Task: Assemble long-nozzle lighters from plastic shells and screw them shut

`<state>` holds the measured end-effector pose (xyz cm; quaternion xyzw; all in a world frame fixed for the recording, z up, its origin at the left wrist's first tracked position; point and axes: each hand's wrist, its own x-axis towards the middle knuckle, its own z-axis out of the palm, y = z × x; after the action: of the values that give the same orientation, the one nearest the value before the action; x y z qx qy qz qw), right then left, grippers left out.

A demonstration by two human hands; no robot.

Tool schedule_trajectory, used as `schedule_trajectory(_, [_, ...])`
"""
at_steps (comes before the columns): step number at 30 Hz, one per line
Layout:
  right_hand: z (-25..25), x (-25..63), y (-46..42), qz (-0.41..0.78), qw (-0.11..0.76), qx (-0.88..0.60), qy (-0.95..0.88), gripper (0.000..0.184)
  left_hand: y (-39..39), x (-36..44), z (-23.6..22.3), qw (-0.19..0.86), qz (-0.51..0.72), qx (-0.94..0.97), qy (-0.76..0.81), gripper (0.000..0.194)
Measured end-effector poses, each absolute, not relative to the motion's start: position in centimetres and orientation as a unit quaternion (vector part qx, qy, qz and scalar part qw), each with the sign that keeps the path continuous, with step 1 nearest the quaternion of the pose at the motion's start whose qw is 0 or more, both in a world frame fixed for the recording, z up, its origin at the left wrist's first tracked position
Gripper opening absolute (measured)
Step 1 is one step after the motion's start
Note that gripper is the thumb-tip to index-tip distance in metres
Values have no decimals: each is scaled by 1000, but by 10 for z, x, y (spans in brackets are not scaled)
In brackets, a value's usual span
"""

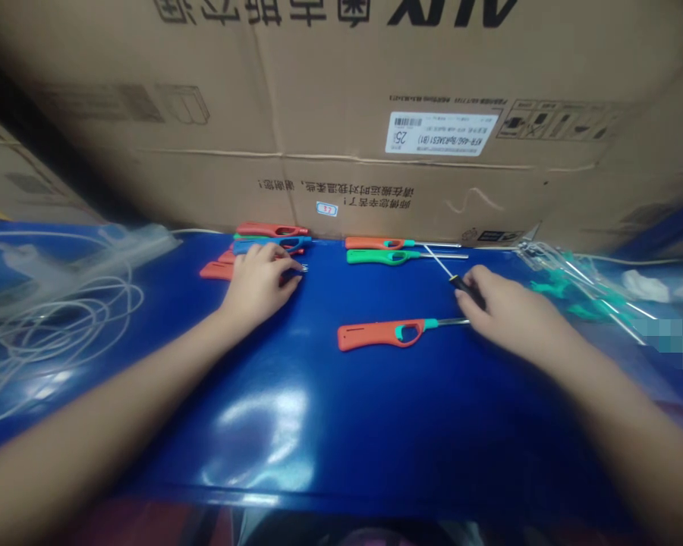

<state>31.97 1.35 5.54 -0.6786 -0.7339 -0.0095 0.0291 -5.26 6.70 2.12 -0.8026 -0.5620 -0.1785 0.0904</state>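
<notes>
My right hand (492,303) is closed around the dark handle of a screwdriver (444,265), its thin shaft pointing up and left. Below the shaft, an orange gas lighter (369,335) with a green trigger lies on the table; its metal tube runs partly behind my right hand. My left hand (262,280) rests at the left pile, thumb and forefinger slightly apart beside a few small metal screws (305,268). A blue lighter body (273,244) and orange lighter bodies (270,229) lie around that hand, partly hidden by it.
An orange lighter (376,243) and a green lighter (376,257) lie parallel by the large cardboard box (330,91) behind. Metal tubes (603,292) with green parts lie at right. A coiled white cable (62,326) lies on the blue table (376,425) at left.
</notes>
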Motion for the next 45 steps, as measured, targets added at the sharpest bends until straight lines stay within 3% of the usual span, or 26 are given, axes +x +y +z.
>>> schedule_trajectory(6, [50,298,-2,1,98,-606,-789,16,67,-52,19,75,-191,-798,-567,22])
schedule_trajectory(15, [47,295,-8,19,125,-564,-816,13,69,-52,20,-17,-251,-785,-566,12])
schedule_trajectory(20, [44,290,-11,51,133,-528,-837,11,64,-43,25,-148,-348,-748,-546,10])
schedule_trajectory(26, [39,282,-17,75,167,-448,-875,8,32,-11,25,-427,-454,-598,-505,29])
schedule_trajectory(32, [36,275,-19,92,200,-395,-892,5,9,12,22,-667,-437,-392,-458,10])
schedule_trajectory(37, [32,275,-17,112,184,-403,-890,6,9,16,23,-758,-425,-253,-426,13])
schedule_trajectory(45, [30,275,-17,96,191,-404,-889,8,7,16,25,-791,-426,-177,-401,22])
